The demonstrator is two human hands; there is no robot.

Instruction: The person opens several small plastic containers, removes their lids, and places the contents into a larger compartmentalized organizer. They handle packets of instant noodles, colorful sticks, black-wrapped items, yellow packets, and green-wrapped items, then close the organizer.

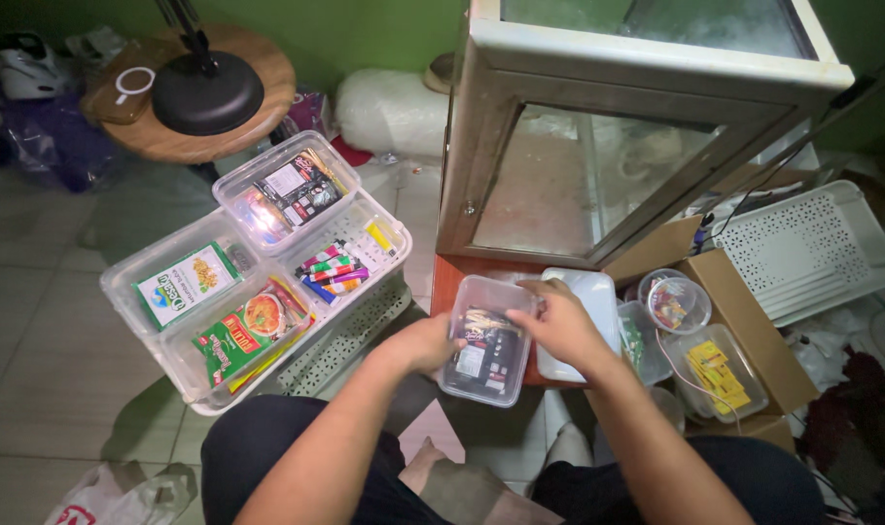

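Observation:
Both my hands hold one clear plastic container [488, 374] with dark packets inside, just in front of the glass display cabinet [598, 146]. My left hand [425, 342] grips its left side. On its upper right edge rests my right hand [562, 326], fingers curled over the rim. A white lid [588, 297] lies just behind the container, under my right hand.
To the left, several clear tubs [267, 262] of snack packets sit on a white perforated tray. On the right, a cardboard box [744, 331] holds more clear tubs, with a white basket [812, 248] beyond. A round wooden table [199, 97] stands at the back left.

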